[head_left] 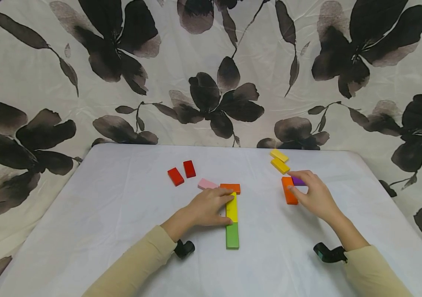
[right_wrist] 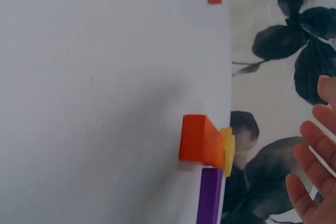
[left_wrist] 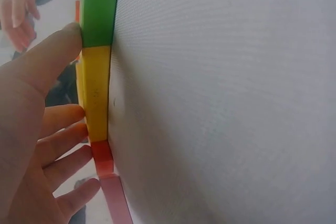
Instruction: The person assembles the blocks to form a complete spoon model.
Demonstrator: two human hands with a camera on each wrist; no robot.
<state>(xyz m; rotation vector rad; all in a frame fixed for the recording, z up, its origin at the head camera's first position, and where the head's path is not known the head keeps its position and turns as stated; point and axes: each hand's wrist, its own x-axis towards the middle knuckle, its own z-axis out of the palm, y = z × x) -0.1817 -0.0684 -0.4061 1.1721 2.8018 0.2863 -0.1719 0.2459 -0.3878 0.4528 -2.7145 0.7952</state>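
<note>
A yellow block (head_left: 231, 208) and a green block (head_left: 232, 236) lie end to end, with an orange block (head_left: 234, 187) across the far end. My left hand (head_left: 208, 206) rests along this row from the left, its thumb at the yellow-green joint. In the left wrist view its fingers are spread along the yellow, orange and pink pieces. The pink block (head_left: 207, 184) is partly behind that hand. On the right, my right hand (head_left: 315, 196) hovers with fingers apart, close by a second orange block (head_left: 288, 192) and a purple block (head_left: 298, 181), which it partly covers.
Two red blocks (head_left: 175, 176) lie at the back left of the white table (head_left: 121, 231). Two small yellow blocks (head_left: 280, 166) sit near the far edge, behind the right orange block. A floral cloth (head_left: 203, 53) hangs behind the table.
</note>
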